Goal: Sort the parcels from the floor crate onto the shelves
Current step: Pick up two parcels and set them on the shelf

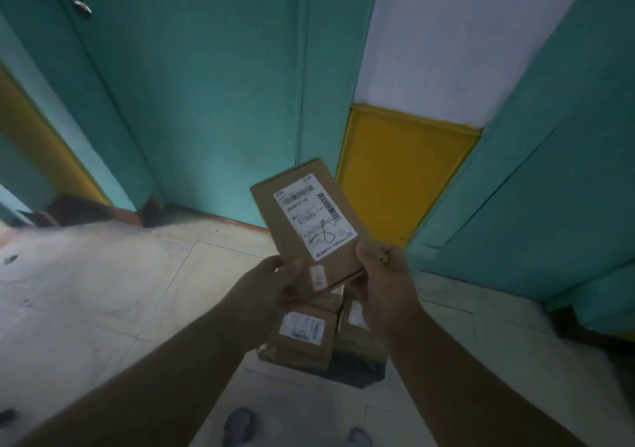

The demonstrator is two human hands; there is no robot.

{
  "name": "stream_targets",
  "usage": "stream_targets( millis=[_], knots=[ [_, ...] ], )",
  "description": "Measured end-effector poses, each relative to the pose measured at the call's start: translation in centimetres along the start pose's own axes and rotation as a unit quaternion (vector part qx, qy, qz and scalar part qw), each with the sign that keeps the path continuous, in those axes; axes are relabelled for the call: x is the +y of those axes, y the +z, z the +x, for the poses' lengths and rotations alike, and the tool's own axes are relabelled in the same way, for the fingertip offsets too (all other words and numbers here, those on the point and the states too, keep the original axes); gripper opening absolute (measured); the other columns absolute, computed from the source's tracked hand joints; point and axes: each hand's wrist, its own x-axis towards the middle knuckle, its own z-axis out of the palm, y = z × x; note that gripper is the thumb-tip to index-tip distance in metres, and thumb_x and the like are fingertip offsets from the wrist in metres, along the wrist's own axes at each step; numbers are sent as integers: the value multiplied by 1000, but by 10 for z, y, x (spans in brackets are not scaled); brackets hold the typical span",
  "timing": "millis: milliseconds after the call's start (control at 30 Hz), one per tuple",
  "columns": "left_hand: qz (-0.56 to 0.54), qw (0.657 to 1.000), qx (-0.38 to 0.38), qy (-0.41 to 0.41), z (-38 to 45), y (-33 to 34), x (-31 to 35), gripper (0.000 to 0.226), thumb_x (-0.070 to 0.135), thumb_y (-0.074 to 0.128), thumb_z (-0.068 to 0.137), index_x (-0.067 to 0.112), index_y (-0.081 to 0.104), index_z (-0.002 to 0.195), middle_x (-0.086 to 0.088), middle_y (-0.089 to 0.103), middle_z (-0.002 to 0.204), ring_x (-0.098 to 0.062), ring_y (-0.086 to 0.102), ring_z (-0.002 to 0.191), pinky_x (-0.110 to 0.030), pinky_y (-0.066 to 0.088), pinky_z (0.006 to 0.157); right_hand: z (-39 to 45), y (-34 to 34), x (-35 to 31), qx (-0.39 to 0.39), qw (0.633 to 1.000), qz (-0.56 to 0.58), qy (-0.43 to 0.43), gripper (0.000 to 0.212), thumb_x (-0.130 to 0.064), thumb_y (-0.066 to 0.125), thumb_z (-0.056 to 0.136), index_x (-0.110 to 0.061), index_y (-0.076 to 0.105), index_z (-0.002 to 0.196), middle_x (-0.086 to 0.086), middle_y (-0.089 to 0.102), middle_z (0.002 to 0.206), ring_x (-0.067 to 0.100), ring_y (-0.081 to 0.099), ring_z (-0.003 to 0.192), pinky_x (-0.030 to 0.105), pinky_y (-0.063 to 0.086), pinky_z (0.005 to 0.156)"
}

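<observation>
- Room first: teal walls (213, 96) wrap around, with a white strip (457, 41) running up on the right and a yellow panel (402, 171) under it.
- Pale tiled floor (103, 292) fills the lower half, with open tile off to the left and a reddish skirting edge where it meets the wall.
- Dark floor crate (357, 374) sits right below the hands, brown parcels (302, 333) stacked in it, labels facing up.
- Flat cardboard parcel (292, 206) is held up in the air above the crate, tilted, with a white shipping label (314, 216) facing the camera.
- Left hand (268, 285) grips its lower left corner, fingers curled under.
- Right hand (381, 274) pinches the lower right edge, thumb on top.
- Two shoe tips (240, 426) show at the bottom edge.
</observation>
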Motion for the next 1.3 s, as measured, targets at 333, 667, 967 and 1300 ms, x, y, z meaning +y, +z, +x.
stream_targets(
  millis=[333, 667, 967, 1300],
  knots=[
    [120, 988, 98, 23, 22, -90, 17, 23, 15, 50, 101, 17, 51, 123, -3, 68, 110, -22, 68, 93, -37, 56, 75, -23, 51, 63, -55, 978, -198, 23, 6, -9, 65, 95, -11, 61, 99, 10, 69, 99, 22, 69, 88, 32, 58, 72],
    [263, 942, 202, -46, 102, -144, -97, 19, 25, 49, 95, 17, 52, 112, -4, 65, 99, -23, 66, 90, -48, 60, 77, 34, -6, 219, 31, 933, -324, 155, 10, -27, 65, 93, -18, 62, 89, 2, 65, 84, 21, 63, 80, 35, 53, 73],
    [291, 907, 281, -120, 163, -213, -215, 23, 28, 49, 94, 17, 55, 114, -2, 63, 100, -20, 65, 91, -38, 58, 69, 154, -52, 378, 159, 814, -511, 227, 89, -78, 63, 67, -18, 56, 131, 8, 65, 123, 29, 65, 103, 34, 55, 76],
    [217, 918, 294, -157, 172, -226, -248, 16, 26, 48, 95, 23, 58, 108, -3, 71, 99, -20, 72, 87, -39, 60, 71, 178, -65, 413, 133, 779, -564, 241, 91, -72, 78, 57, -15, 54, 124, 10, 67, 119, 36, 66, 106, 47, 58, 83]
  ],
)
